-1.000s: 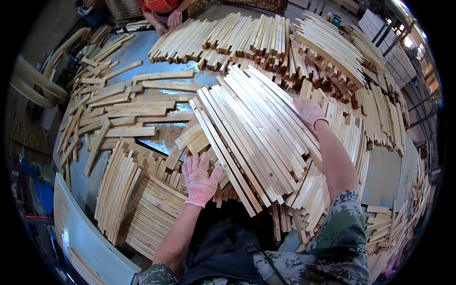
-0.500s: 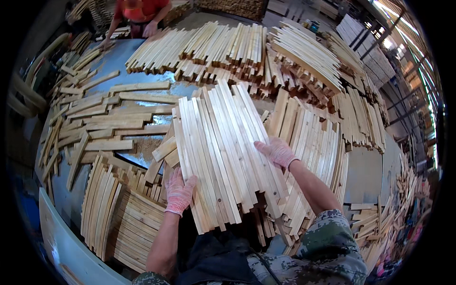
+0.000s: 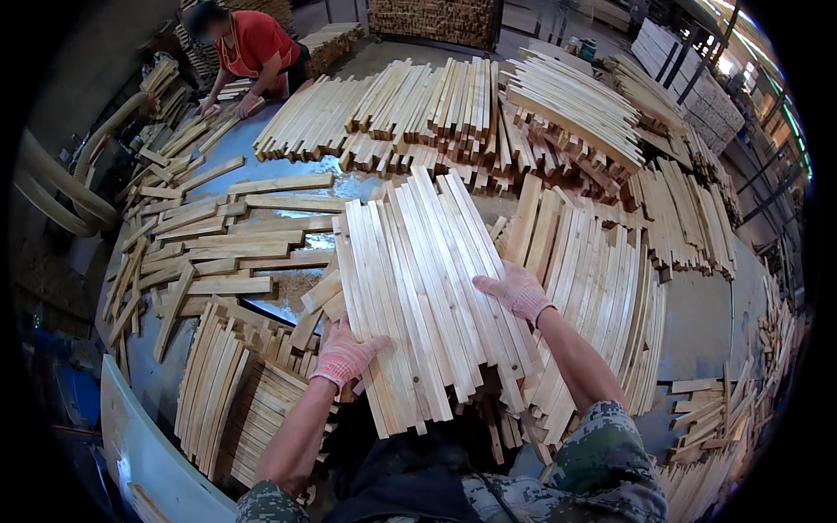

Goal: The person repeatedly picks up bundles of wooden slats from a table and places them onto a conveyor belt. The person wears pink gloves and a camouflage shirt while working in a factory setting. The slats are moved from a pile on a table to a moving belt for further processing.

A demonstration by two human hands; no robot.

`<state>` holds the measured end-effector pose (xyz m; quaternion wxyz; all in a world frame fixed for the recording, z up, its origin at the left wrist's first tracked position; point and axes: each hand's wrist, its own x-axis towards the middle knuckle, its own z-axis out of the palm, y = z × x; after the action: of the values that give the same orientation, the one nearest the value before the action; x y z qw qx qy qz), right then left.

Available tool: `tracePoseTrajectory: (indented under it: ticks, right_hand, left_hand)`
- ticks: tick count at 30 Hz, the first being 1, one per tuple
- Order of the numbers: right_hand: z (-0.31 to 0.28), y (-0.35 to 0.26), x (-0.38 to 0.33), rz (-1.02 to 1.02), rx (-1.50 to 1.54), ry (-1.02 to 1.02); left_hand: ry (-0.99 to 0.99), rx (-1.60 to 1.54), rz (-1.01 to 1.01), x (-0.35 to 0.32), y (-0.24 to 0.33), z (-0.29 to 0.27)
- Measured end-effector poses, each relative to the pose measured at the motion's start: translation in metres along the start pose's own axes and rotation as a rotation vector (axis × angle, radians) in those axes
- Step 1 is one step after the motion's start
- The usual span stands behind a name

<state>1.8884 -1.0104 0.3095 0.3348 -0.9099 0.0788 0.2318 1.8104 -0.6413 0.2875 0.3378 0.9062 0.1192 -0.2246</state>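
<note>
Between my two hands is a row of pale wooden strips (image 3: 429, 288), pressed side by side with uneven ends. My left hand (image 3: 346, 353), in a pink-and-white knit glove, grips the row's left edge, thumb on top. On the opposite edge, my right hand (image 3: 516, 295), in a matching glove, clamps the outer strips with its thumb over the upper face. The fingers of both hands are partly hidden under the wood. Just right of the row leans a stack of similar strips (image 3: 588, 288). Below my left hand lies another stack of strips (image 3: 209, 388).
Loose wooden pieces (image 3: 209, 248) lie scattered over the metal tabletop (image 3: 228, 144) at left. Long piles of strips (image 3: 314, 118) line the far side. A co-worker in red (image 3: 257, 48) handles wood at the far left. Pale hoses (image 3: 65, 187) curve at the left edge.
The view has shifted, so the scene sits lower and further right and the co-worker shows more fully. Both my hands still hold the row of strips.
</note>
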Motion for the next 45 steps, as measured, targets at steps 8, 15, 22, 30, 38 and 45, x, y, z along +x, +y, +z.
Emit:
tracePoseTrajectory:
  ticks: [8,15,22,30,38,45]
  right_hand:
    - [0.0,0.011,-0.003,-0.054,0.021,0.066]
    - [0.002,-0.002,-0.002,0.01,0.071,0.056]
    - [0.007,-0.025,-0.023,-0.056,0.151,0.055]
    - [0.042,-0.024,-0.003,-0.321,0.558,0.007]
    - [0.136,-0.175,-0.06,-0.547,0.451,-0.251]
    - [0.306,-0.333,-0.227,-0.773,0.294,-0.413]
  left_hand:
    - [-0.042,-0.703,0.028,-0.001,-0.002,0.016]
    - [-0.026,-0.899,0.003,0.021,-0.037,0.025]
    - [-0.093,-0.424,-0.082,-0.01,-0.052,0.012]
    - [0.264,-0.675,0.132,-0.042,-0.081,0.003]
    - [0.58,-0.754,0.032,-0.205,-0.178,-0.082]
    - [0.862,-0.769,-0.079,-0.41,-0.341,-0.107]
